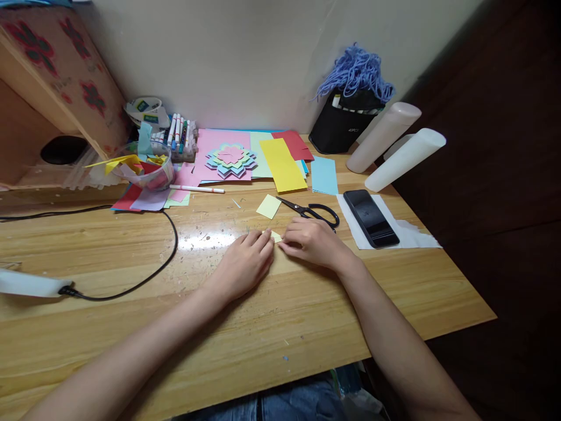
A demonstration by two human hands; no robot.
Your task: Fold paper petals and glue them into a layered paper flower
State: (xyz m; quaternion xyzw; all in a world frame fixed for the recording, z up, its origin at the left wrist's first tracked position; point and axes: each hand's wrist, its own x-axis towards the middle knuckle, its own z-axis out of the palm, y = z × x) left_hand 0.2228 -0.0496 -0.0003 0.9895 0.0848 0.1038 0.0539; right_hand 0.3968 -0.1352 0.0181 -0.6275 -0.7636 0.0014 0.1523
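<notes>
A small piece of pale yellow paper (276, 237) lies on the table between my hands, mostly covered by fingers. My left hand (248, 260) presses on its left side with fingers together. From the right, my right hand (309, 241) pinches its edge. Just beyond sits a pale yellow paper square (269, 206). Black-handled scissors (307, 210) rest behind my right hand, blades pointing left, one handle loop partly hidden. Farther back is a layered paper flower (231, 159) in pink, yellow, green and blue tones.
Coloured sheets (283, 166) lie at the back. At left stand a tub of scraps (151, 175), a marker (197, 189) and a black cable (169, 257). A phone (371, 217) on white tissue, two white rolls (405, 158) and a black pouch (337, 126) occupy the right.
</notes>
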